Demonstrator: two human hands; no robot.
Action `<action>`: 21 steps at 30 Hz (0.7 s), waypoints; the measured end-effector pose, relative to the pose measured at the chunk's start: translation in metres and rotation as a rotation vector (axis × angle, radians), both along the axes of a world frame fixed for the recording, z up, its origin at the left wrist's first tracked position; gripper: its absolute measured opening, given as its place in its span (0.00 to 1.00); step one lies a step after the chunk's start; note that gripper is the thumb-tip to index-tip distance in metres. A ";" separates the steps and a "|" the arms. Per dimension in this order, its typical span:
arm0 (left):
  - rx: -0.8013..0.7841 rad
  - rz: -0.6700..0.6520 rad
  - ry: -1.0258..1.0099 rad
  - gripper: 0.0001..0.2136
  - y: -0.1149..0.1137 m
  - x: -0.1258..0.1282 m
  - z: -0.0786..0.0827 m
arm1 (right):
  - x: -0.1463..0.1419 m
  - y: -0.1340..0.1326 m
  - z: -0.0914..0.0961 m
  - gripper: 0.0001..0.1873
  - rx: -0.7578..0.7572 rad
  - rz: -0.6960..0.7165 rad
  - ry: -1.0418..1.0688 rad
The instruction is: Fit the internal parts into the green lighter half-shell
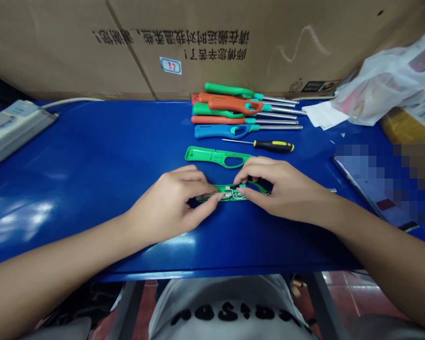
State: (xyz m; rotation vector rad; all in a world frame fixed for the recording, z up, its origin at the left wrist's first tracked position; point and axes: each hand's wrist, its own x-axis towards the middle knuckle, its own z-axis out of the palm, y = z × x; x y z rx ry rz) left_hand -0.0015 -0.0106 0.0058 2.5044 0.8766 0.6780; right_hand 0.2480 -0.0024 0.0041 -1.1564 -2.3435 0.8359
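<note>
An opened green stick lighter lies on the blue table, its inner parts and thin white wires showing. My left hand pinches its left end, thumb and fingertips on the greyish fuel tank. With bent fingers, my right hand grips the small parts around the black and teal piece in the middle; its fingers partly cover the lighter's right side. The loose green shell half rests just behind, its right end touching or hidden by my right hand. A metal tube tip shows beyond that hand.
A black and yellow screwdriver lies behind the shell. Farther back are several stick lighters, in front of a cardboard box. A power strip stands left; a phone and plastic bags are right.
</note>
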 end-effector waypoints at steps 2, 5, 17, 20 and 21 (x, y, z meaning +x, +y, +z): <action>-0.007 -0.003 0.003 0.07 0.001 0.000 -0.001 | 0.000 0.000 0.000 0.08 0.002 -0.002 -0.003; -0.012 -0.004 -0.006 0.07 0.003 0.000 -0.002 | 0.000 0.000 0.001 0.08 0.007 -0.009 -0.005; -0.028 -0.014 0.001 0.07 0.007 -0.001 -0.008 | 0.001 0.000 0.002 0.04 0.002 -0.018 -0.001; -0.080 0.008 -0.033 0.06 0.007 0.000 -0.011 | 0.001 -0.002 0.002 0.03 -0.006 -0.029 0.002; -0.104 0.019 -0.051 0.05 0.008 0.001 -0.011 | 0.000 -0.002 0.001 0.03 -0.009 -0.034 -0.001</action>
